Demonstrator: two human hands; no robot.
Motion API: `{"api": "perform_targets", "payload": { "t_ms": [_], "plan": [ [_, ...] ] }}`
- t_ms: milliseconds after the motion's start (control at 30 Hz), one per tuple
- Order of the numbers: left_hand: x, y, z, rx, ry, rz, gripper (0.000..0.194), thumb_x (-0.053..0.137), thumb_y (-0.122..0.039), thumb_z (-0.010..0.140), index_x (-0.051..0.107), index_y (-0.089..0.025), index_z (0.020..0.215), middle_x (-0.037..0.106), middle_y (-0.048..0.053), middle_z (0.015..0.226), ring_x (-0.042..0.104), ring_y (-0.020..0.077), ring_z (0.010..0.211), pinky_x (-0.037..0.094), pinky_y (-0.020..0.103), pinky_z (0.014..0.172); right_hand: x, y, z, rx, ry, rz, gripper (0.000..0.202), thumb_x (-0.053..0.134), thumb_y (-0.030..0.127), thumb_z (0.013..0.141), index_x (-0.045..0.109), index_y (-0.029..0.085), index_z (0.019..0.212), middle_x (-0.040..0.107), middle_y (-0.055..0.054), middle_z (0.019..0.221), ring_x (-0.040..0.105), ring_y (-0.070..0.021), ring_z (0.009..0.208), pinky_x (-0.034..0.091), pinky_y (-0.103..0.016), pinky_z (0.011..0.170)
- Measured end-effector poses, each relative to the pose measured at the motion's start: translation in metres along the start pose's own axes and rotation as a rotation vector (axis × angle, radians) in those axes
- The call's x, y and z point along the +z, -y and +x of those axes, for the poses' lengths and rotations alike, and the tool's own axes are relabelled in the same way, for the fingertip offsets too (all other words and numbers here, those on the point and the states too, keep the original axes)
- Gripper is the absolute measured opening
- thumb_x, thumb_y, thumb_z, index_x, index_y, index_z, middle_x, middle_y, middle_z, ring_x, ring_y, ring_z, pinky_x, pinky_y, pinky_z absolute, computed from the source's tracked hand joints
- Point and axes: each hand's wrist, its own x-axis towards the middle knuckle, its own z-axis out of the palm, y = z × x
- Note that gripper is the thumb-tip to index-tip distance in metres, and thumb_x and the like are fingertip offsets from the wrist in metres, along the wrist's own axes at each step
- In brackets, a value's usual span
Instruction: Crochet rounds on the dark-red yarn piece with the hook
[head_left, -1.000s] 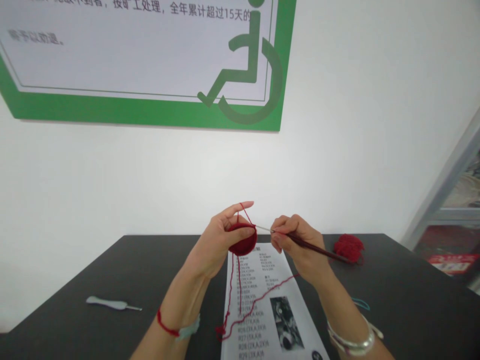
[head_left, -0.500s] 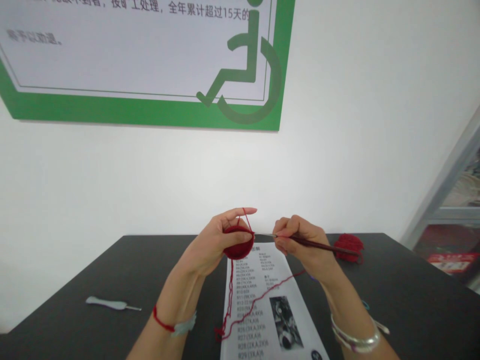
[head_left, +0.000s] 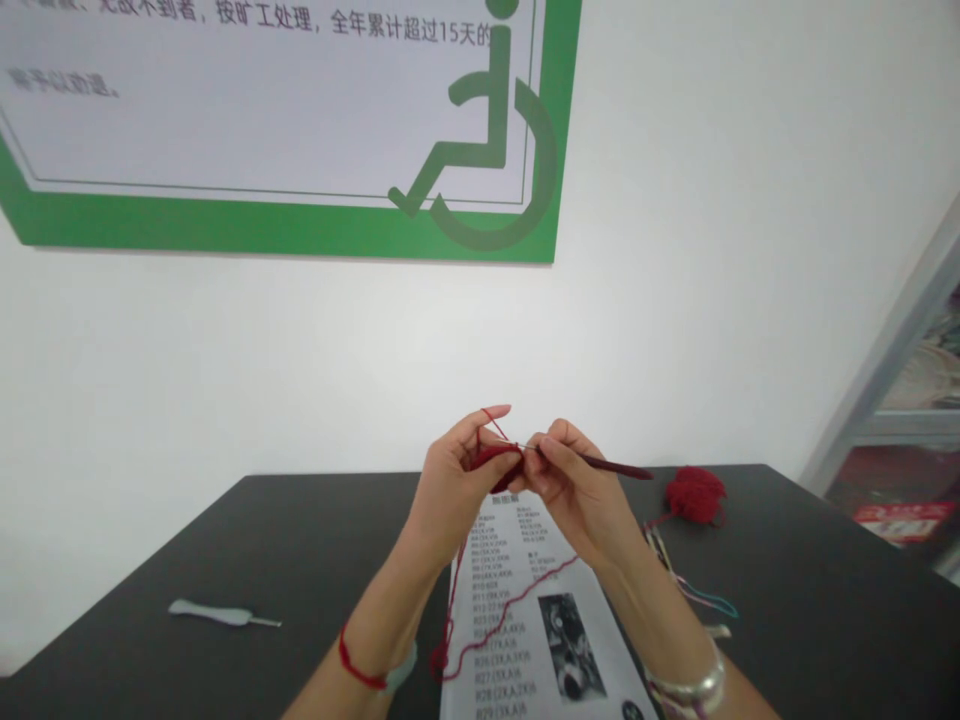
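Between thumb and fingers, my left hand (head_left: 469,460) grips a small dark red crochet piece (head_left: 504,470). A strand of red yarn (head_left: 495,423) loops over its raised index finger. My right hand (head_left: 574,470) pinches a crochet hook with a dark red handle (head_left: 619,467), and its thin metal shaft reaches to the top edge of the piece. The two hands almost meet above the far end of a printed pattern sheet (head_left: 502,600). Whether the hook's tip is inside a stitch is too small to tell. Loose red yarn trails down across the sheet.
On the black table (head_left: 315,540), a pale-handled crochet hook (head_left: 221,613) lies at the left. A red yarn ball (head_left: 696,495) sits at the back right. Near my right forearm are a teal cord (head_left: 709,597) and small items. A white wall with a green-framed sign (head_left: 300,232) rises behind.
My right hand has moved left, up against the crochet piece, with the hook. My left hand has shifted slightly right, and the piece now appears tilted and partly covered by fingers.
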Motion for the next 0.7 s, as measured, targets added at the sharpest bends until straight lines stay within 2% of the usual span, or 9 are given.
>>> {"api": "perform_targets", "payload": {
  "t_ms": [67, 167, 267, 467, 700],
  "plan": [
    [0.002, 0.001, 0.0, -0.056, 0.018, -0.022, 0.044, 0.073, -0.014, 0.069, 0.062, -0.014, 0.111, 0.065, -0.002, 0.066, 0.058, 0.0113, 0.057, 0.043, 0.024, 0.055, 0.002, -0.002, 0.0, -0.025, -0.059, 0.002, 0.023, 0.072, 0.024, 0.078, 0.053, 0.019, 0.064, 0.059, 0.005, 0.059, 0.051, -0.0067, 0.052, 0.057, -0.019, 0.057],
    [-0.004, 0.002, 0.002, -0.11, 0.093, -0.063, 0.046, 0.075, -0.014, 0.068, 0.061, -0.014, 0.112, 0.07, 0.001, 0.071, 0.062, 0.0125, 0.06, 0.045, 0.025, 0.057, 0.001, -0.002, 0.0, -0.02, -0.064, 0.005, 0.022, 0.073, 0.023, 0.076, 0.055, 0.018, 0.064, 0.06, 0.005, 0.058, 0.05, -0.0062, 0.05, 0.057, -0.019, 0.054],
    [-0.01, 0.002, 0.004, -0.064, 0.114, -0.091, 0.04, 0.075, -0.012, 0.067, 0.064, -0.016, 0.106, 0.07, 0.0, 0.072, 0.063, 0.0117, 0.063, 0.047, 0.025, 0.062, -0.002, -0.001, 0.001, -0.003, -0.042, -0.006, 0.024, 0.074, 0.024, 0.076, 0.055, 0.018, 0.063, 0.06, 0.005, 0.058, 0.048, -0.006, 0.048, 0.057, -0.019, 0.053],
    [-0.011, -0.001, 0.003, -0.061, 0.11, -0.053, 0.036, 0.073, -0.013, 0.068, 0.065, -0.015, 0.103, 0.068, -0.002, 0.065, 0.059, 0.01, 0.057, 0.043, 0.022, 0.056, -0.006, 0.003, 0.001, -0.037, 0.022, -0.105, 0.023, 0.071, 0.027, 0.079, 0.054, 0.019, 0.066, 0.059, 0.005, 0.057, 0.052, -0.008, 0.048, 0.056, -0.022, 0.052],
    [-0.013, -0.005, 0.003, -0.071, 0.057, -0.018, 0.037, 0.073, -0.012, 0.068, 0.064, -0.013, 0.104, 0.069, -0.002, 0.065, 0.061, 0.0106, 0.057, 0.045, 0.023, 0.058, -0.016, 0.012, -0.001, -0.109, 0.113, -0.318, 0.016, 0.068, 0.023, 0.081, 0.057, 0.02, 0.07, 0.059, 0.007, 0.056, 0.051, -0.0077, 0.047, 0.058, -0.032, 0.069]
  ]
}}
